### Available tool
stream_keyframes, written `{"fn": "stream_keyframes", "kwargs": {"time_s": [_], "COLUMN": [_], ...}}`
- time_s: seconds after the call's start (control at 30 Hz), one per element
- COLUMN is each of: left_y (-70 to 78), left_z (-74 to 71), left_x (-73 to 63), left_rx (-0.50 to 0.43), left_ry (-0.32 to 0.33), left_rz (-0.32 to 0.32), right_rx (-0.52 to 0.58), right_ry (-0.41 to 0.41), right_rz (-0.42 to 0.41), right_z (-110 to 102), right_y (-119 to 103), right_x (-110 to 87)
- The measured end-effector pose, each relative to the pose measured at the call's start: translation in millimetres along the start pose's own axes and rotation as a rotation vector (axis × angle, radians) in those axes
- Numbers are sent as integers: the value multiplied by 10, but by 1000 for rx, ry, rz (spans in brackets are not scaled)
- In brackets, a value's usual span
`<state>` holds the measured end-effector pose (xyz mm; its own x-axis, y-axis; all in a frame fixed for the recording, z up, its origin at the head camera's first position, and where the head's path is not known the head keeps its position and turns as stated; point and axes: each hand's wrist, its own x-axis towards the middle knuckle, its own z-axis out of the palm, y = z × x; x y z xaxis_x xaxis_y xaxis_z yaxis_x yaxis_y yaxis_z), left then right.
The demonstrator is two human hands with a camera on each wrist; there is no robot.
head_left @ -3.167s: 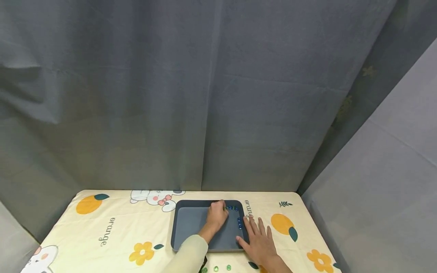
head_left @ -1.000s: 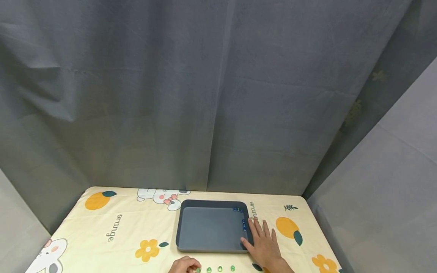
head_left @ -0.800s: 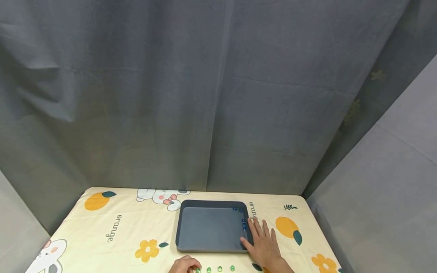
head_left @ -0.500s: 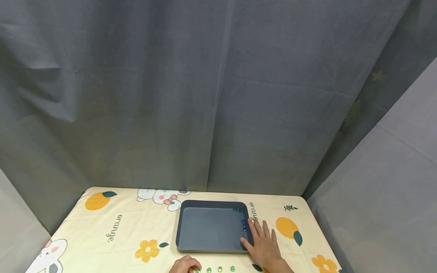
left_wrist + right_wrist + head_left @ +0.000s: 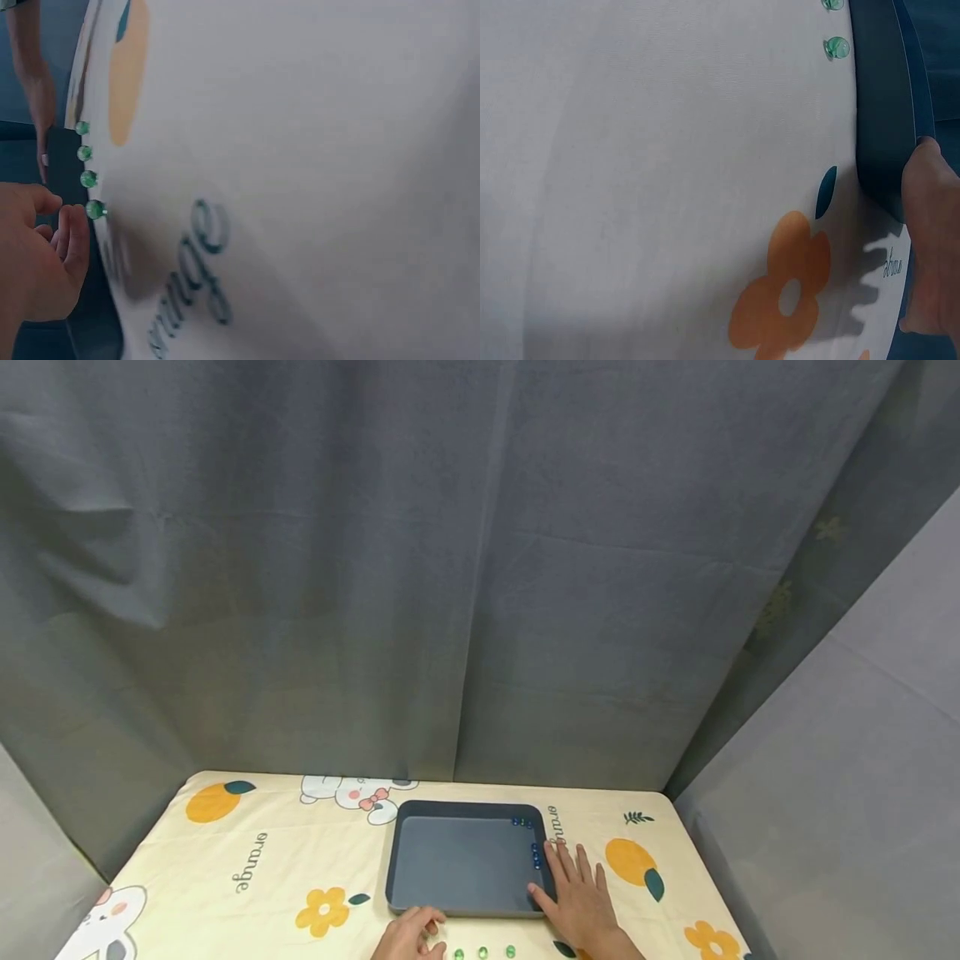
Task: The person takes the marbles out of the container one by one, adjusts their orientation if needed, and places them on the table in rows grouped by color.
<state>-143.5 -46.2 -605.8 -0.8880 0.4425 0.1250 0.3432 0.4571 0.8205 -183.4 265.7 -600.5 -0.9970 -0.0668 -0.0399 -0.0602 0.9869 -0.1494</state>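
My left hand (image 5: 410,935) is just in front of the tray's near edge, thumb and fingers loosely bent with nothing seen between them. In the left wrist view, a green glass marble (image 5: 95,209) lies right by its fingertips, at the end of a row of several. Three green marbles (image 5: 483,952) show beside it in the head view. My right hand (image 5: 577,902) lies spread along the right side of the grey tray (image 5: 465,910), its thumb (image 5: 926,146) on the rim. Inside the tray, small blue marbles (image 5: 536,856) line the right wall, and a short row of marbles (image 5: 522,821) sits in the far right corner.
A cream tablecloth (image 5: 322,852) printed with oranges, flowers and rabbits covers the table. Grey curtain (image 5: 315,610) hangs behind the table, and a pale panel (image 5: 847,760) stands along the right side.
My left hand left the tray for the green marbles at the front, stayed with fingers on the leftmost one, and has now lifted slightly with its fingers loosened. The right hand keeps its place.
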Motion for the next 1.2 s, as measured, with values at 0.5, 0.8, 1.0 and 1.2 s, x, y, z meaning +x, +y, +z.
{"fn": "stream_keyframes", "kwargs": {"time_s": [0.5, 0.8, 1.0, 1.2], "left_y": [487, 420, 318, 235], "left_z": [50, 384, 605, 730], "left_x": [813, 1346, 1563, 1767], "left_rx": [-192, -130, -76, -19], "left_ry": [118, 216, 260, 298], "left_rz": [19, -2, -15, -75], "right_rx": [-12, -14, -8, 4], "right_ry": [8, 1, -10, -15], "right_rz": [-9, 3, 15, 15], "right_z": [42, 57, 54, 20], "right_y": [33, 25, 27, 13], "right_x": [31, 29, 22, 14]}}
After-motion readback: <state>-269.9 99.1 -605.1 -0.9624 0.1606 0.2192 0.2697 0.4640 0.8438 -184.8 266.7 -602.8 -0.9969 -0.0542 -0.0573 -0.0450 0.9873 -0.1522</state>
